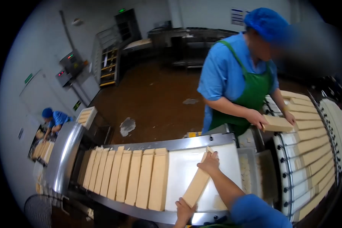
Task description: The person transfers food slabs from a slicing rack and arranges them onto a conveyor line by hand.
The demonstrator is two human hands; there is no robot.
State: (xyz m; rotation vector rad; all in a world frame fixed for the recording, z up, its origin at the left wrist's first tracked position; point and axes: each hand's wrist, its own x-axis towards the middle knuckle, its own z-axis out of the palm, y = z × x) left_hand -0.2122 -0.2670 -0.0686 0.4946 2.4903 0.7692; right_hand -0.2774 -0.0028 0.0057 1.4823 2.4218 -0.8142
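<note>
A long, cream-coloured block lies slanted over the white belt, held at both ends. My left hand grips its near, lower end. Around the far, upper end is my right hand, with the blue-sleeved arm reaching in from the right. To the left on the same belt stands a row of similar long blocks, packed side by side. The block's underside is hidden, so I cannot tell whether it rests on the belt.
Across the belt, a co-worker in a green apron holds another block over a second conveyor carrying several blocks. A metal hood covers the belt's left end. Another person bends at the far left. A grey bin stands right of the belt.
</note>
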